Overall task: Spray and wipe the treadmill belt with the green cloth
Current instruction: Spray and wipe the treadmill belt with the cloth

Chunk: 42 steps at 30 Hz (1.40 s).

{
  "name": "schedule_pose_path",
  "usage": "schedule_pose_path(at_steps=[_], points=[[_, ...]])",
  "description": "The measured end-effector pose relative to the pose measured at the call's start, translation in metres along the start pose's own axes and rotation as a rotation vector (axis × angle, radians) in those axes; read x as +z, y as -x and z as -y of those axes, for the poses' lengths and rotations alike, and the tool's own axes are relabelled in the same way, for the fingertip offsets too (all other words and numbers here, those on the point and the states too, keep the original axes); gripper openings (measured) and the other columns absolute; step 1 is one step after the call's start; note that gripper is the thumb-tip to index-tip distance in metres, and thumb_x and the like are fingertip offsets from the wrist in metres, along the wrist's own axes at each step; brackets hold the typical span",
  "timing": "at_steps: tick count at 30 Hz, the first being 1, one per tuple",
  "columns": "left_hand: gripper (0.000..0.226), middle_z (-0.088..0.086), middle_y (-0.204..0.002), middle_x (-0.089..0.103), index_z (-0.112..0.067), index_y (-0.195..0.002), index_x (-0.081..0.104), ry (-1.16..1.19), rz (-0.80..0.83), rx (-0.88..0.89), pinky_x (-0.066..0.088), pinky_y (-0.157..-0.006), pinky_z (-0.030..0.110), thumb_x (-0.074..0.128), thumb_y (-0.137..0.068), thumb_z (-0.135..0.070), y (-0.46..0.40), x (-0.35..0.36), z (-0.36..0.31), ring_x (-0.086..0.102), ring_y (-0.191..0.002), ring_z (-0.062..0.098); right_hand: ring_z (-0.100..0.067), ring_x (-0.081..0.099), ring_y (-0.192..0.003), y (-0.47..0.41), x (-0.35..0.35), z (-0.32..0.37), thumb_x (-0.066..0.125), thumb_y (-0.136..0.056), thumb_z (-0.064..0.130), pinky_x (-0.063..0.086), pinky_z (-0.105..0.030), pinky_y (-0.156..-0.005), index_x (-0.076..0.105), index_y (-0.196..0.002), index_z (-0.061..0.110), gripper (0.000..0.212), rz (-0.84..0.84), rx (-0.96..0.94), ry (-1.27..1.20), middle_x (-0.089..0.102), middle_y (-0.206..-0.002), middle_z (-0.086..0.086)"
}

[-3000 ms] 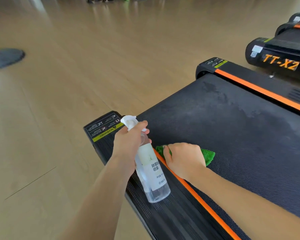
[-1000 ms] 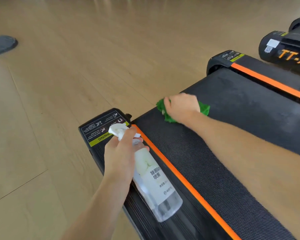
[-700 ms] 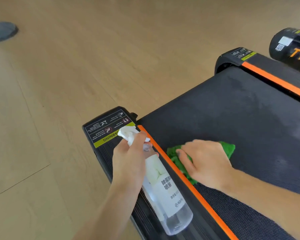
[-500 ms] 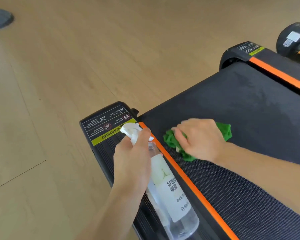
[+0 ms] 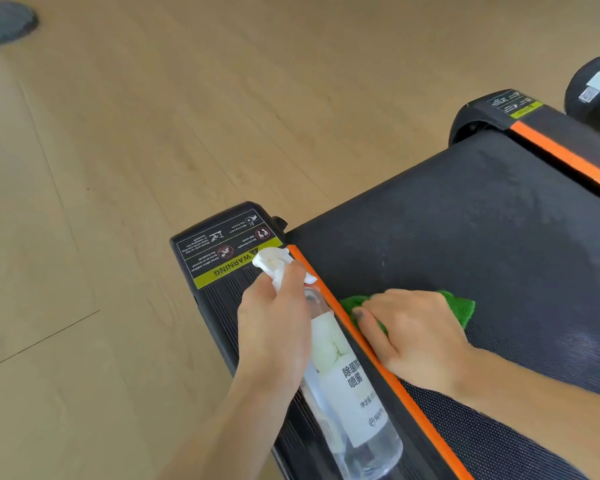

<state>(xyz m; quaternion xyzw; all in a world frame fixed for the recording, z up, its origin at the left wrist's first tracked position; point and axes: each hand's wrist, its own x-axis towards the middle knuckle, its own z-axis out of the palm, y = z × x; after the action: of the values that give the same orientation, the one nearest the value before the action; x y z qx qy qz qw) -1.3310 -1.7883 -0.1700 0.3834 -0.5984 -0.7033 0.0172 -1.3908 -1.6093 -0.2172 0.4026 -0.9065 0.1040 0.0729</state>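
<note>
We judge the wiping underway: our right hand (image 5: pixel 416 336) presses the green cloth (image 5: pixel 459 306) at the treadmill belt's (image 5: pixel 465 230) left edge (damp patches, seemingly, beyond), while our left hand (image 5: pixel 274 327) grips the spray bottle (image 5: pixel 347 386).

Belt (image 5: pixel 465 237) was bare ahead and right of the right hand (image 5: pixel 416 337) and cloth (image 5: pixel 459 306). Orange strip (image 5: pixel 378 362) lay just beside the fingers on the left; left hand (image 5: pixel 274 327) with spray bottle (image 5: pixel 347 386) occupied the side rail (image 5: pixel 229 306). Far rail (image 5: pixel 568 157) bounded the belt's other edge. Wood floor (image 5: pixel 153 133) was open beyond.
</note>
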Motion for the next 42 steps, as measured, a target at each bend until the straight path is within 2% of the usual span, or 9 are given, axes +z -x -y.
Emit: schedule_pose_path(at_steps=[3,6,10,15,19,23,31,37,42], points=[[0.034,0.015,-0.088,0.076,-0.014,-0.081,0.069,-0.015,0.002,0.015,0.061,-0.081,0.055,0.058,-0.082,-0.046,0.001,0.001,-0.003,0.075,-0.090,0.044,-0.023,0.053,-0.056,-0.047,0.014,-0.009,0.035,-0.101,0.035,0.035,-0.032,-0.047,0.047,-0.060,0.022,0.045,-0.032,-0.119,0.108,0.051,-0.058,0.004],[0.040,0.018,-0.089,0.077,-0.011,-0.079,0.069,-0.019,0.011,0.020,0.060,-0.087,0.060,0.054,-0.073,-0.048,0.001,0.000,-0.004,0.075,-0.090,0.044,-0.030,0.058,-0.058,-0.113,0.030,-0.006,0.034,-0.102,0.037,0.025,-0.028,-0.050,0.042,-0.056,0.019,0.049,-0.097,0.039,0.164,0.051,-0.057,0.003],[0.048,0.023,-0.096,0.077,-0.004,-0.087,0.071,-0.028,0.009,0.036,0.058,-0.093,0.064,0.054,-0.073,-0.047,0.002,-0.002,-0.002,0.074,-0.096,0.044,-0.030,0.059,-0.063,-0.154,0.039,0.014,0.030,-0.103,0.040,0.032,-0.030,-0.053,0.042,-0.060,0.020,0.050,-0.079,0.261,0.155,0.060,-0.066,0.000],[0.046,0.022,-0.098,0.076,-0.006,-0.087,0.071,0.011,0.002,0.028,0.058,-0.094,0.066,0.056,-0.073,-0.047,0.008,-0.004,0.000,0.074,-0.098,0.046,-0.017,0.051,-0.066,-0.059,0.014,0.022,0.021,-0.102,0.046,0.034,-0.033,-0.057,0.041,-0.065,0.024,0.048,0.027,0.242,0.058,0.052,-0.068,0.008],[0.047,0.023,-0.102,0.075,-0.005,-0.088,0.067,0.014,0.016,0.025,0.056,-0.096,0.066,0.054,-0.072,-0.047,0.006,0.000,0.000,0.073,-0.100,0.047,-0.013,0.051,-0.059,0.035,-0.007,0.000,0.032,-0.102,0.040,0.039,-0.032,-0.053,0.044,-0.063,0.026,0.043,-0.013,0.080,0.030,0.045,-0.060,0.011],[0.042,0.022,-0.100,0.075,-0.008,-0.083,0.066,0.010,0.014,0.041,0.058,-0.094,0.065,0.054,-0.074,-0.047,0.005,0.001,0.000,0.074,-0.098,0.045,-0.022,0.053,-0.060,0.005,0.008,-0.016,0.034,-0.103,0.036,0.039,-0.033,-0.051,0.049,-0.067,0.022,0.042,-0.103,-0.051,0.124,0.051,-0.063,0.005],[0.053,0.027,-0.102,0.071,0.003,-0.097,0.061,0.000,0.046,0.049,0.060,-0.083,0.055,0.054,-0.073,-0.045,-0.002,-0.002,0.004,0.069,-0.077,0.034,-0.029,0.050,-0.060,-0.147,0.031,-0.032,0.031,-0.105,0.037,0.034,-0.032,-0.057,0.052,-0.068,0.020,0.045,-0.174,0.583,0.202,0.043,-0.057,0.002],[0.028,0.017,-0.094,0.076,-0.026,-0.071,0.072,-0.004,0.034,0.022,0.058,-0.091,0.062,0.052,-0.074,-0.046,0.004,-0.002,0.000,0.074,-0.093,0.044,-0.018,0.057,-0.064,0.006,0.004,0.012,0.029,-0.103,0.044,0.042,-0.033,-0.052,0.042,-0.064,0.025,0.045,-0.037,0.288,0.093,0.051,-0.062,0.008],[0.032,0.018,-0.091,0.076,-0.017,-0.077,0.071,-0.006,0.056,0.008,0.060,-0.077,0.048,0.054,-0.078,-0.045,0.001,-0.002,0.002,0.075,-0.080,0.036,-0.015,0.053,-0.059,0.041,-0.005,0.003,0.026,-0.104,0.043,0.045,-0.034,-0.051,0.048,-0.064,0.026,0.049,-0.050,0.158,0.104,0.048,-0.061,0.009]])
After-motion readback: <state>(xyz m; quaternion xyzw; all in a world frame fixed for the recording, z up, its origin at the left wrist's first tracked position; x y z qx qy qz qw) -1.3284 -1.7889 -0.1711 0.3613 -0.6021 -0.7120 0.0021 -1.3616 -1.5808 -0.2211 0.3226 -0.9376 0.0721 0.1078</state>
